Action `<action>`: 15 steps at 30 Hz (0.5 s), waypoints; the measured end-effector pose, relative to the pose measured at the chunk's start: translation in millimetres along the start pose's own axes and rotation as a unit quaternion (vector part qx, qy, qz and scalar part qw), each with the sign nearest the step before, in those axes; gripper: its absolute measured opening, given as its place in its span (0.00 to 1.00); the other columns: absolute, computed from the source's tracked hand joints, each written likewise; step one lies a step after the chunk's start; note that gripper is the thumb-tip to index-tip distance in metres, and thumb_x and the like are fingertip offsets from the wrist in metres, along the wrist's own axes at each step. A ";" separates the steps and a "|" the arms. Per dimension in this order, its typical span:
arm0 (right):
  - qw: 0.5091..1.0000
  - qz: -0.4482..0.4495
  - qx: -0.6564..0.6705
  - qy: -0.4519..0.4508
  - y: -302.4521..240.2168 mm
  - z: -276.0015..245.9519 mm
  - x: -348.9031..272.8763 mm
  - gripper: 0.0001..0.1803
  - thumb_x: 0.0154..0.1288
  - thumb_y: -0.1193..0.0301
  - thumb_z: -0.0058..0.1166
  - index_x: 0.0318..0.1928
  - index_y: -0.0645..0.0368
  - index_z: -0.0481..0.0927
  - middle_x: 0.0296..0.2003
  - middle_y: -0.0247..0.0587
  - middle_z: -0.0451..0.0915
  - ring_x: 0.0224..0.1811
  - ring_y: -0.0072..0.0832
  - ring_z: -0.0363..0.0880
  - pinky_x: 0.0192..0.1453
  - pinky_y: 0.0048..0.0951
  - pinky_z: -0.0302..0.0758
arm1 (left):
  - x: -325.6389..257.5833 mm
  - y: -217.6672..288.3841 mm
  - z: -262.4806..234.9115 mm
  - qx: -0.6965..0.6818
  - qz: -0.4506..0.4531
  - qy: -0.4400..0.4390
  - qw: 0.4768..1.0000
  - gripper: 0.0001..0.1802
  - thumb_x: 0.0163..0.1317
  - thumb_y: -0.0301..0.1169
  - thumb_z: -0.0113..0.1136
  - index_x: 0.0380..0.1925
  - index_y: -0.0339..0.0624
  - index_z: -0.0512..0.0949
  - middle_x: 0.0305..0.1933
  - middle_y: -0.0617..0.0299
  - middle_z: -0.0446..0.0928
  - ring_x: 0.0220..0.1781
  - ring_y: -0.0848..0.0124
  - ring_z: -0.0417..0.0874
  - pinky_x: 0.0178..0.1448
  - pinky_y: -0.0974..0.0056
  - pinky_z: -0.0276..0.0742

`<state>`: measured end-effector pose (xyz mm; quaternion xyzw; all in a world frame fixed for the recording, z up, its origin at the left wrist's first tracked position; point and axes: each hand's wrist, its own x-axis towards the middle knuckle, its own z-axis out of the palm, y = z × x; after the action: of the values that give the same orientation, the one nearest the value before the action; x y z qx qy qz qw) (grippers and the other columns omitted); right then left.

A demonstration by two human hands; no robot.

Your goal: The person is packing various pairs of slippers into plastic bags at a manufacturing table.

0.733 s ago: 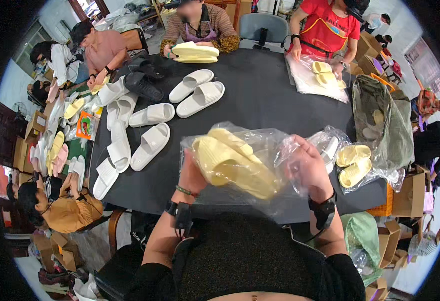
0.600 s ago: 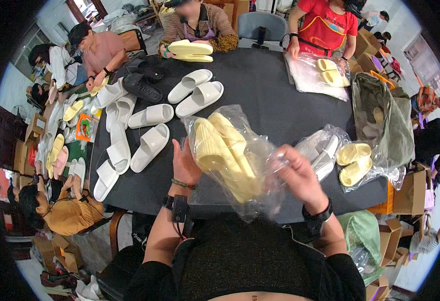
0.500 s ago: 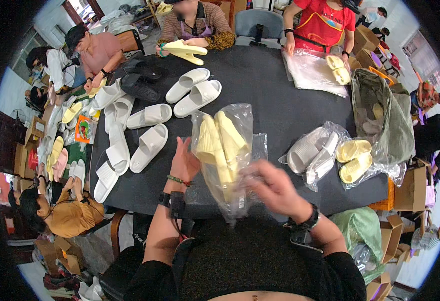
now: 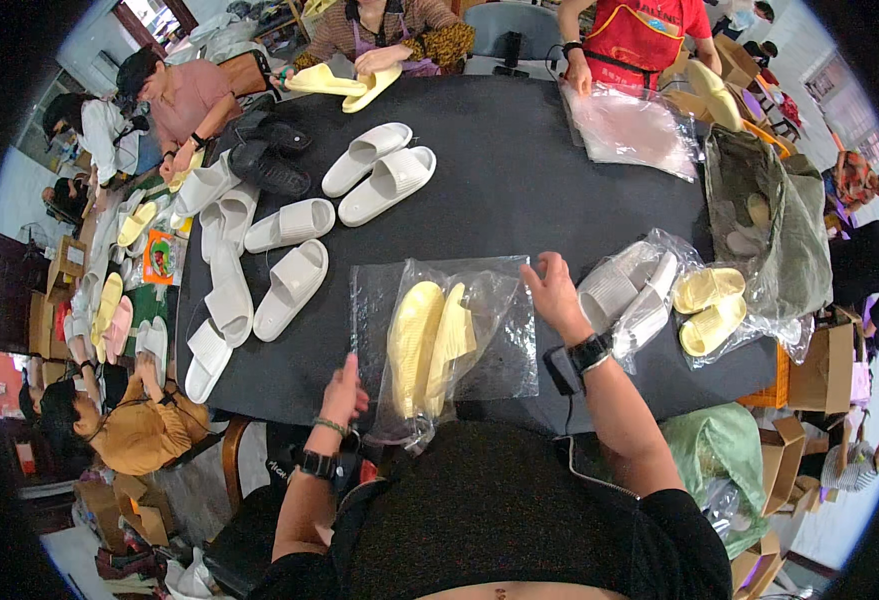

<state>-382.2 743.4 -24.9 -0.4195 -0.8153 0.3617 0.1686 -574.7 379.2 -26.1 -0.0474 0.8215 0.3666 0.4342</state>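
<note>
A pair of pale yellow slippers (image 4: 417, 345) lies in a clear plastic bag (image 4: 494, 275) on the dark table in front of me. The bag's narrowed end points at my body. Beside its lower left edge, my left hand (image 4: 342, 392) is open and apart from the slippers. My right hand (image 4: 556, 295) is open too, fingers spread, between this bag and a bagged pair of light grey slippers (image 4: 614, 290). Flat clear plastic (image 4: 509, 375) extends under and around the yellow pair; whether it is a separate bag I cannot tell.
Loose white slippers (image 4: 294, 290) spread over the left of the table (image 4: 519, 190), with black slippers (image 4: 277, 170) behind. Bagged yellow slippers (image 4: 709, 310) and a green sack (image 4: 789, 230) stand at right. Across the table, one person holds yellow slippers (image 4: 344, 88); another touches stacked plastic bags (image 4: 629, 130).
The bagged yellow slippers have gone from my hands down onto the table. My right hand has moved up and right, my left hand down. The person in red has lifted yellow slippers off the bags.
</note>
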 end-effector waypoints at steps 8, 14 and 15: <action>0.983 0.111 0.070 -0.130 27.5 43.9 3.7 0.34 0.62 0.57 0.62 0.59 0.69 0.67 0.31 0.52 0.83 0.34 0.41 0.86 0.42 0.37 0.80 | -50.9 -41.2 -14.2 -0.157 -0.200 -0.301 0.919 0.49 0.62 0.74 0.32 0.40 0.33 0.78 0.32 0.48 0.82 0.32 0.63 0.82 0.36 0.64 0.77; 0.963 0.053 0.206 -0.168 21.3 40.4 -3.7 0.14 0.66 0.69 0.59 0.43 0.66 0.73 0.26 0.41 0.81 0.28 0.23 0.82 0.33 0.25 0.76 | -37.4 -51.8 8.2 -0.549 -0.038 -0.294 0.781 0.10 0.71 0.32 0.49 0.37 0.36 0.76 0.37 0.56 0.79 0.44 0.64 0.79 0.48 0.60 0.77; 0.963 0.054 0.205 -0.166 20.5 34.6 -8.4 0.14 0.66 0.69 0.59 0.43 0.66 0.73 0.26 0.41 0.81 0.28 0.23 0.82 0.33 0.25 0.76 | -35.2 -43.3 2.2 -0.548 -0.039 -0.296 0.781 0.10 0.71 0.32 0.49 0.37 0.36 0.76 0.37 0.56 0.79 0.44 0.64 0.79 0.48 0.60 0.77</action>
<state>-385.7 729.1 -63.2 -0.3533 -0.7166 0.5941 0.0933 -534.3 340.7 -24.8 -0.1985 0.3101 0.7339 0.5708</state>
